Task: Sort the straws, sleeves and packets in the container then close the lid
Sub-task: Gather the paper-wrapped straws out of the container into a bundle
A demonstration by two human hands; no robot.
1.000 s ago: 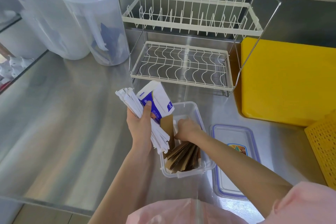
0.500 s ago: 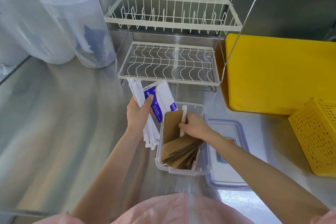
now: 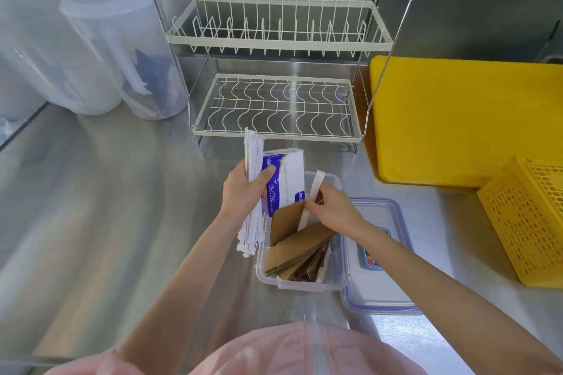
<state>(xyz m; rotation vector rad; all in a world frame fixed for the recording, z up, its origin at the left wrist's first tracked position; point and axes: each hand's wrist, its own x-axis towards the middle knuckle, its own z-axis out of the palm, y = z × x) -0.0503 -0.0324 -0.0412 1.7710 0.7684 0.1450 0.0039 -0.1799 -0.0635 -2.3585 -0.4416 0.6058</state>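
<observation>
Your right hand (image 3: 330,208) has lifted one wrapped straw (image 3: 313,196) up out of the container (image 3: 304,285), pinching it. Your left hand (image 3: 243,189) still grips the straw bundle (image 3: 253,161) and packet (image 3: 288,179), so sorting is only midway; the lid (image 3: 393,256) waits on the counter (image 3: 122,207).

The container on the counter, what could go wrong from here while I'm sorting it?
1. Your left hand grips both the wrapped straws and the blue-and-white packet; a straw could slide out onto the counter.
2. Your right hand pinches one wrapped straw beside the leaning cardboard sleeves in the container; pulling may topple them.
</observation>
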